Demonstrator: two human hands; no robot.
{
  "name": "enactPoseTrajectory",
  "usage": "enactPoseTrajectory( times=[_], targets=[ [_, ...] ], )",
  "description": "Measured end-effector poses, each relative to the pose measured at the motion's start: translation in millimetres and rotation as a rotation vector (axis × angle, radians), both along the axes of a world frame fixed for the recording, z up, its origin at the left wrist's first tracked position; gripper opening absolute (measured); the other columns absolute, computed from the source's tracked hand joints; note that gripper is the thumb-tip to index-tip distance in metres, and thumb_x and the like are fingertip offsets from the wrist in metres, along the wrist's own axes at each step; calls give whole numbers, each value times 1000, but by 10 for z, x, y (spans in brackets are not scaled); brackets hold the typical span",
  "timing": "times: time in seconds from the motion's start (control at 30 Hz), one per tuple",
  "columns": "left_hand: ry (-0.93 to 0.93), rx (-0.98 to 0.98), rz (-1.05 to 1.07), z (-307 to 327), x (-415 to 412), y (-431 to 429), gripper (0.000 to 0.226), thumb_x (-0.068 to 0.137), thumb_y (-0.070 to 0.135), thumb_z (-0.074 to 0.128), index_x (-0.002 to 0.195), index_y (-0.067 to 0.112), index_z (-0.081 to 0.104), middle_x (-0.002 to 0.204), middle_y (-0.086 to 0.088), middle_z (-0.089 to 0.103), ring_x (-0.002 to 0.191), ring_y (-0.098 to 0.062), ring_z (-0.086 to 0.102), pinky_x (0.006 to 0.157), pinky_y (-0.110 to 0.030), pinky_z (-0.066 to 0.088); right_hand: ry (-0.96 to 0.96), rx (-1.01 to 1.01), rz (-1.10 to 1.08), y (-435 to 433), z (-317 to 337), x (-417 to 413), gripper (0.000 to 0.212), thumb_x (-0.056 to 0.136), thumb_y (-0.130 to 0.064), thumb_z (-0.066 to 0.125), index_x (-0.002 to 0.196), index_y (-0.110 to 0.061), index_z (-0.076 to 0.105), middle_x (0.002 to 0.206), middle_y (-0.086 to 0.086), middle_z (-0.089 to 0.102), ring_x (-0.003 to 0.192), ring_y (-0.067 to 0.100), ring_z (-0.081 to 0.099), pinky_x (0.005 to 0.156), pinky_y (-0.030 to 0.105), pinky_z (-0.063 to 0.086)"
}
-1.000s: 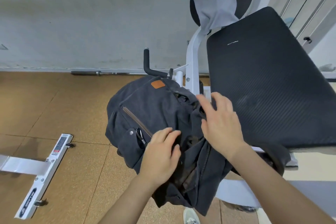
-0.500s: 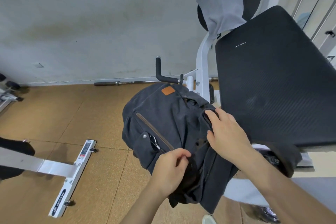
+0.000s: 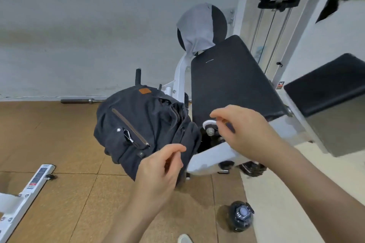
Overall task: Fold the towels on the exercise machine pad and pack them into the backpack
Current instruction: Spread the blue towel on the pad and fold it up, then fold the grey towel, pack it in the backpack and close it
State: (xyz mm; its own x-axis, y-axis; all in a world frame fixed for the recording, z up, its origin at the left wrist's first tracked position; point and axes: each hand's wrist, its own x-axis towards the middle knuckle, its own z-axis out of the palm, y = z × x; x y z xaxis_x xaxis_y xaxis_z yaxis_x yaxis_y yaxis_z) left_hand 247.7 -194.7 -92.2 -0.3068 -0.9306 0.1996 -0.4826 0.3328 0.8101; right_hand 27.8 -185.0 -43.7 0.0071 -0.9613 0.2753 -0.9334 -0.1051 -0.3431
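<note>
Grey towel (image 3: 197, 27) hung draped over the round roller (image 3: 220, 23) at 12 o'clock of the pad (image 3: 227, 85), backpack (image 3: 142, 124) slumped at its 8 o'clock, left hand (image 3: 162, 167) and right hand (image 3: 245, 130) loosely curled, holding nothing; towel judged light, limp, best pinched at two corners.

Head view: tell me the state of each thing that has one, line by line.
Dark grey canvas backpack: front zip closed.
Grey towel: unfolded, draped over the round black pad.
Black seat pad: bare.
Left hand: loosely curled, holding nothing.
Right hand: loosely curled, holding nothing.
Dark bottle: upright, capped.
</note>
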Motion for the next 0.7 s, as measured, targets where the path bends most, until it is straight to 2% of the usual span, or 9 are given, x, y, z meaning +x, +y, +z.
enactPoseTrajectory(
  times=[0.1,0.17,0.27,0.33,0.4,0.47,0.57,0.7],
  targets=[
    [8,-130,-22,139,-241,307,22,93,11,58,97,29,71,72,13,65,64,-11,61,53,-20,45,9,-91,13,396,357,-170,27,94,-17,52,117,-23,65,95,-3,65,85,19,62,76,41,52],
    [22,-187,-51,352,-438,455,24,92,7,59,97,26,72,71,15,65,68,-9,62,56,-19,46,-40,-177,10,652,620,-303,24,92,-16,55,112,-22,68,90,-4,67,81,17,63,74,43,54],
    [44,-342,-117,788,-747,573,25,91,4,59,97,24,72,80,17,64,77,-5,62,63,-13,46,-158,-309,11,963,979,-521,20,91,-15,59,106,-22,71,87,-9,69,78,9,63,73,34,55],
    [127,-347,-163,1106,-1006,634,23,94,9,56,98,26,70,75,9,65,72,-13,62,62,-25,49,-274,-370,30,1102,1194,-727,19,91,-16,60,102,-25,72,84,-14,69,80,5,64,73,25,54],
    [187,-319,-223,1401,-1307,712,19,96,15,53,99,25,69,70,1,62,64,-19,58,62,-37,48,-402,-382,62,1183,1355,-979,20,90,-17,60,95,-32,71,81,-15,70,80,5,67,73,22,54],
    [178,-357,-254,1615,-1644,748,18,96,17,53,97,23,69,66,2,62,63,-17,58,61,-36,49,-475,-368,78,1205,1440,-1290,19,90,-19,61,91,-36,69,81,-14,70,79,7,68,77,28,56],
    [75,-448,-223,1835,-2215,709,20,93,13,56,92,29,69,65,12,62,65,-10,59,58,-20,48,-499,-305,74,1159,1440,-1872,15,91,-24,61,94,-35,71,80,-13,69,78,8,66,79,35,56],
    [-293,-492,-237,2054,-3170,592,24,91,15,53,93,32,69,73,14,64,71,-6,58,65,-20,47,-484,-180,59,981,1276,-2826,16,92,-29,59,104,-34,69,88,-14,67,82,1,64,82,29,54]
  ],
)
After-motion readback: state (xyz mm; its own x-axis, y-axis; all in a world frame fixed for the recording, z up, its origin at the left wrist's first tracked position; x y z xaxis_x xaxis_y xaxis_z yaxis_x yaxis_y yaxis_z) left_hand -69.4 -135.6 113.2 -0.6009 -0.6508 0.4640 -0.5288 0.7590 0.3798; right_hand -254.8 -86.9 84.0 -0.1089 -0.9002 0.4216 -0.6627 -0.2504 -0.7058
